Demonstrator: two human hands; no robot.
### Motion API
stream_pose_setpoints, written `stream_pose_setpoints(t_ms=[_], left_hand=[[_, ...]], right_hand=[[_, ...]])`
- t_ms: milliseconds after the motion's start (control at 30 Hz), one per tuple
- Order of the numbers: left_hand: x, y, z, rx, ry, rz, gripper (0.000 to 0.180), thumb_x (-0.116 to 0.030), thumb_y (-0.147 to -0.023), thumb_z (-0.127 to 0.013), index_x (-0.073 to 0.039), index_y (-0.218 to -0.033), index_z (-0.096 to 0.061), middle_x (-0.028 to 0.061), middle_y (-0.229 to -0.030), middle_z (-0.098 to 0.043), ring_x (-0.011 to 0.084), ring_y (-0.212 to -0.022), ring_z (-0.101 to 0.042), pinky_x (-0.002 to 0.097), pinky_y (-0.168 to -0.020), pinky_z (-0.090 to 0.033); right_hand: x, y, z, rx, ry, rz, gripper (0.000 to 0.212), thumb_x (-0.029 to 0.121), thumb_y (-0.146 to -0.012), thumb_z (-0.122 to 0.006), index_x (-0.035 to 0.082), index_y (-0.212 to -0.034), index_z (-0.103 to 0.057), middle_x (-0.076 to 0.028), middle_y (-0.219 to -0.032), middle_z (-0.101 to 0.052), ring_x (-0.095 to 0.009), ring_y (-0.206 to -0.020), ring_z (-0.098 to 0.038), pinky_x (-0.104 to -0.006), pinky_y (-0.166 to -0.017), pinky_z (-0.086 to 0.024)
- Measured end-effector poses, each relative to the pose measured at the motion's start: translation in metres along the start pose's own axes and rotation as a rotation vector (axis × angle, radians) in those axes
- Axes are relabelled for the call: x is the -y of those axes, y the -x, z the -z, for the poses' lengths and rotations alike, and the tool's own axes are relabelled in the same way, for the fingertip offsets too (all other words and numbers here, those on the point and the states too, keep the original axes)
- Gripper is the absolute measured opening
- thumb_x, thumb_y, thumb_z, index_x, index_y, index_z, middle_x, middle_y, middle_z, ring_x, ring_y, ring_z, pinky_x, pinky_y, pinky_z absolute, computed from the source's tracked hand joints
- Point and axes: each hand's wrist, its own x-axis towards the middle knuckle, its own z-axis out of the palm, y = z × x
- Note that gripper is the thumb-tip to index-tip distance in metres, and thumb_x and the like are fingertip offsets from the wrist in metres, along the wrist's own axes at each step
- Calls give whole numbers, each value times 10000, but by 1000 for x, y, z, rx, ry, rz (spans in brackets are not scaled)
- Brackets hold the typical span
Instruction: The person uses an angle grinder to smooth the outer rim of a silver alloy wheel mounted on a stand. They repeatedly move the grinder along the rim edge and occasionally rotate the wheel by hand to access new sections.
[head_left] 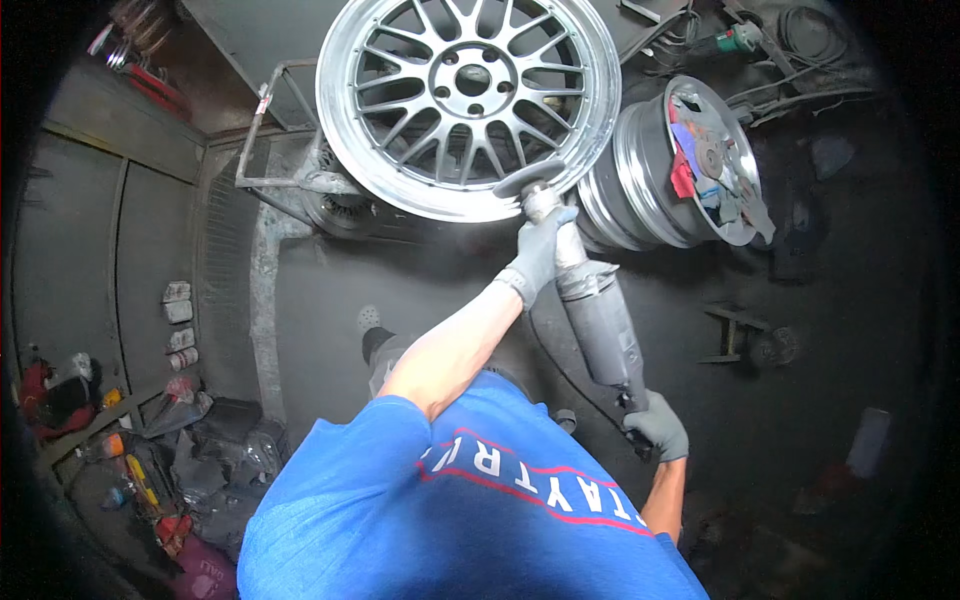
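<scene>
My left hand [542, 250], in a grey glove, is closed around the front end of an angle grinder [598, 325] with a long dark body. Its grey round disc [527, 177] lies at the lower lip of a silver multi-spoke car wheel [497, 72]; whether it touches the rim I cannot tell. At the grinder's rear end, my gloved right hand [658, 425] grips the handle, where a black cord hangs. The wheel faces me at the top of the view, in front of a metal-tube frame [279, 183].
Right of the wheel lies another wheel rim [640, 165] on its side, holding coloured rags and abrasive discs. Cables and a green-headed power tool [738, 38] are at upper right. A small stand [730, 335] sits on the floor. Bags and bottles clutter the lower left.
</scene>
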Motion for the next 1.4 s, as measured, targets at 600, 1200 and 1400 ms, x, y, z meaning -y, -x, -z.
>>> stream_pose_setpoints(t_ms=[600, 1200, 1400], left_hand=[[-8, 2, 51, -123, -154, -97, 402, -163, -879, -882, -24, -1188, -667, 113, -853, -710, 277, -663, -716, 433, -627, -623], [35, -33, -36, 149, 141, 6, 337, -177, -903, -870, -49, -1159, -693, 101, -954, -739, 270, -772, -747, 445, -713, -638], [-1, 0, 48, 85, -55, 41, 330, -181, -924, -869, -49, -1174, -699, 98, -897, -724, 264, -720, -735, 432, -659, -628]], right_hand=[[-44, -52, -25, 264, -231, 107, 335, 28, -773, -718, 3, -1107, -713, -46, -857, -699, -141, -706, -650, -310, -662, -532], [15, -7, 62, -51, 111, 41, 380, 9, -753, -660, -10, -1131, -701, -51, -855, -662, -146, -682, -628, -330, -626, -506], [-25, -16, -57, 120, -146, 73, 338, 34, -782, -696, -21, -1115, -704, -53, -874, -688, -137, -697, -640, -320, -643, -521]])
